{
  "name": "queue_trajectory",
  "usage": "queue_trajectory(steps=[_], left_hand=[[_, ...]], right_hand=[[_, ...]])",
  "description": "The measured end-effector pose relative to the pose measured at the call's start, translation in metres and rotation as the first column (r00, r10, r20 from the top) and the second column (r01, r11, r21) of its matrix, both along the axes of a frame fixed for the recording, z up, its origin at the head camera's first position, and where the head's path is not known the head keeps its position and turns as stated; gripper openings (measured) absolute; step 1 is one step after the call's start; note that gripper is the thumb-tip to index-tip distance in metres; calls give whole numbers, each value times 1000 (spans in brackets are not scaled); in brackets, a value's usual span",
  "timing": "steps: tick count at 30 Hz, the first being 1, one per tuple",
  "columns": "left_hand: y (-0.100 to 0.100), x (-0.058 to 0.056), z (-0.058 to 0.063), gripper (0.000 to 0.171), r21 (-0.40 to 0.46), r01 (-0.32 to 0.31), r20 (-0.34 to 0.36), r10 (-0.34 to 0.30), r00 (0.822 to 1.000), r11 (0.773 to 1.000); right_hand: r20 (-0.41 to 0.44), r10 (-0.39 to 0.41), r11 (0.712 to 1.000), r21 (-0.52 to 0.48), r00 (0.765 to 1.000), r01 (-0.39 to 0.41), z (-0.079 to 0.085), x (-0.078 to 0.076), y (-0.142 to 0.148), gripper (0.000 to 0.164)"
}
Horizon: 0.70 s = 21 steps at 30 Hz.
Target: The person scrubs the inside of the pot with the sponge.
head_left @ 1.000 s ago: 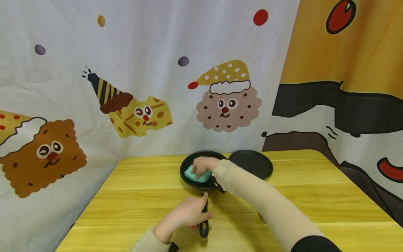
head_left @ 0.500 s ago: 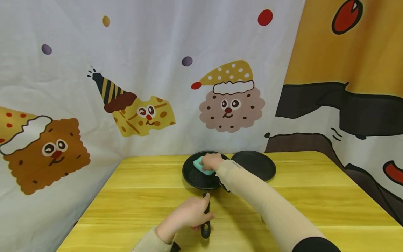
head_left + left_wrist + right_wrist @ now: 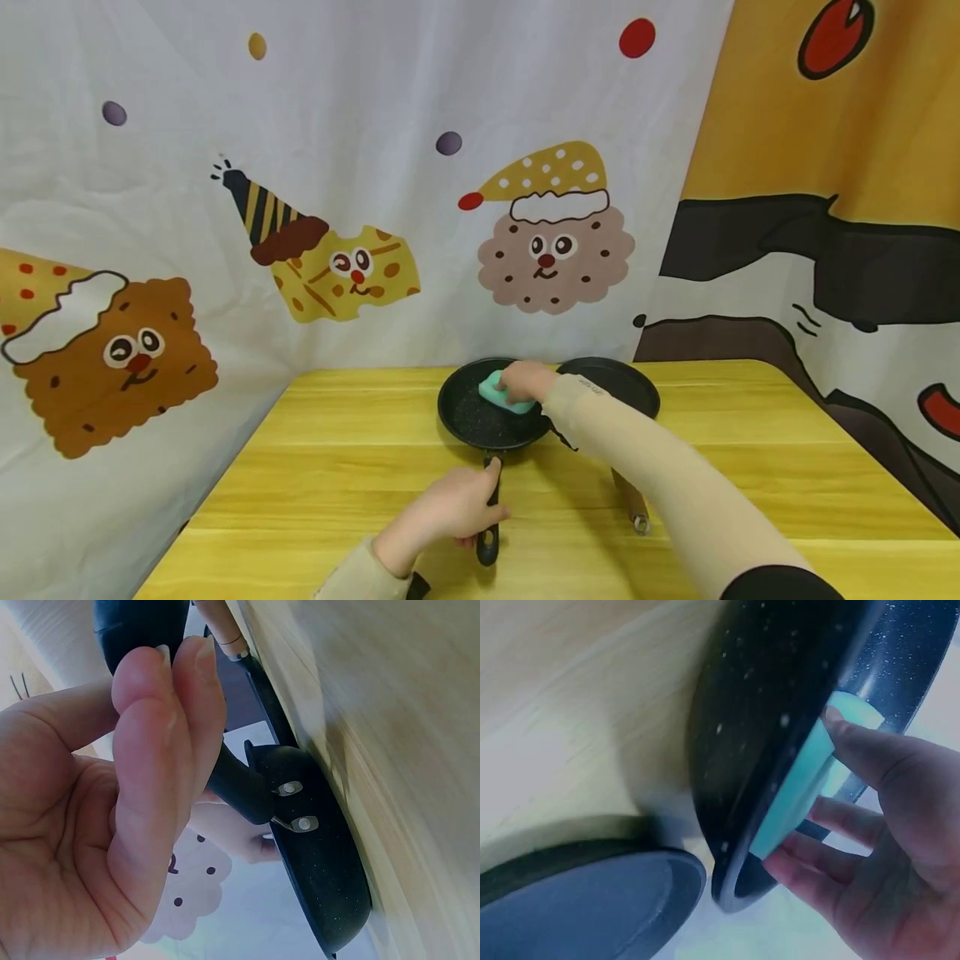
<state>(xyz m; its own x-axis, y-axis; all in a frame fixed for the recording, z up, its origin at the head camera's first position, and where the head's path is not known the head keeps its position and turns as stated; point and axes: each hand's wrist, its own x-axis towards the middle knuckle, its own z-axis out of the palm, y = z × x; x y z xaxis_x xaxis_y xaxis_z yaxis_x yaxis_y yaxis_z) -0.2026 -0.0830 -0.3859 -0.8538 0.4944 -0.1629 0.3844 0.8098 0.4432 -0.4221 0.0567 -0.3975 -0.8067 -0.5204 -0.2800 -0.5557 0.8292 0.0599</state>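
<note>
A black speckled frying pan (image 3: 468,417) stands near the back edge of the table, its handle (image 3: 488,546) towards me. My left hand (image 3: 453,506) grips that handle, fingers curled round it from the left; the left wrist view shows the fingertips closed about the dark grip. Inside the pan, at its right side, my right hand (image 3: 528,382) holds a turquoise sponge (image 3: 501,395). In the right wrist view the thumb and fingers pinch the sponge (image 3: 799,787) against the inner wall, just behind the rim. My right forearm crosses over the table from the right.
A flat round black pan (image 3: 618,383) stands right of the frying pan, partly behind my right forearm. Its brown handle (image 3: 632,498) points towards me. A patterned cloth (image 3: 375,100) hangs behind the wooden table (image 3: 315,467).
The sponge has moved in my right hand from the pan's left front across to its right side. My left hand keeps its grip on the handle. The brown handle shows more now.
</note>
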Motion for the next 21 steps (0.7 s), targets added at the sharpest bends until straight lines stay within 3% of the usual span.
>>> queue_trajectory(steps=[10, 16, 21], left_hand=[[1, 1, 2, 70, -20, -5, 5, 5, 1000, 1000], [1, 1, 1, 70, -24, -6, -3, 6, 1000, 1000], [1, 0, 1, 70, -29, 0, 4, 0, 1000, 1000]], right_hand=[[129, 95, 995, -30, 987, -92, 9, 14, 16, 47], [149, 192, 981, -55, 970, -186, 8, 23, 17, 45], [160, 220, 975, -72, 962, -211, 7, 30, 16, 43]])
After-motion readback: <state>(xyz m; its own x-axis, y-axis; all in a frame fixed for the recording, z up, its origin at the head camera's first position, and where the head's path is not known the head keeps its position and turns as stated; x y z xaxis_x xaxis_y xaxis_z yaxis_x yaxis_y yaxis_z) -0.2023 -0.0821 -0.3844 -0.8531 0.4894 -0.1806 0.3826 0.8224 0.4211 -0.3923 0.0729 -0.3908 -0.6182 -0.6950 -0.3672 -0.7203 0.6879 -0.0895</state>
